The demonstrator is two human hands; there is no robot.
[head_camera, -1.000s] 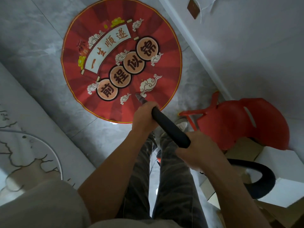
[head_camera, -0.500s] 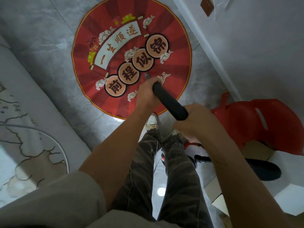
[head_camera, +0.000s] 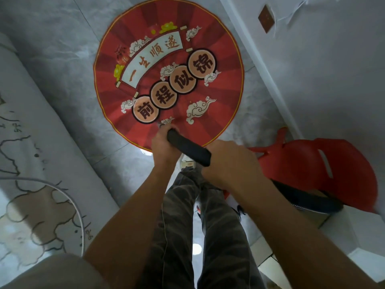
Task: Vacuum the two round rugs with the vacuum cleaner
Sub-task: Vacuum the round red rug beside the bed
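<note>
A person stands over a red round rug (head_camera: pixel 168 76) lying on the grey floor (head_camera: pixel 62 49) in the upper middle of the frame. Both hands are wrapped round the black vacuum wand (head_camera: pixel 187 147). The left hand (head_camera: pixel 164 147) grips its forward end and the right hand (head_camera: pixel 229 163) is clamped on the rear end, at centre.

The left hand covers most of the nozzle. Only a small grey tip (head_camera: pixel 160 124) shows, at the little cloud motif near the rug's lower edge, and contact with the rug cannot be made out. The black hose (head_camera: pixel 308 202) emerges from under the right forearm and curves in front of a blurred red plastic chair (head_camera: pixel 312 170) at right. The vacuum's body cannot be made out behind the camouflage trousers (head_camera: pixel 208 236). One pale shoe (head_camera: pixel 187 162) peeks out below the wand. A pale patterned mat (head_camera: pixel 31 205) is cut off by the left edge, so its shape cannot be judged.

Half a second earlier the tip sat higher on the rug, beside the middle character discs. It has since drawn back toward the near edge and to the left, and both hands appear lower in the frame.
</note>
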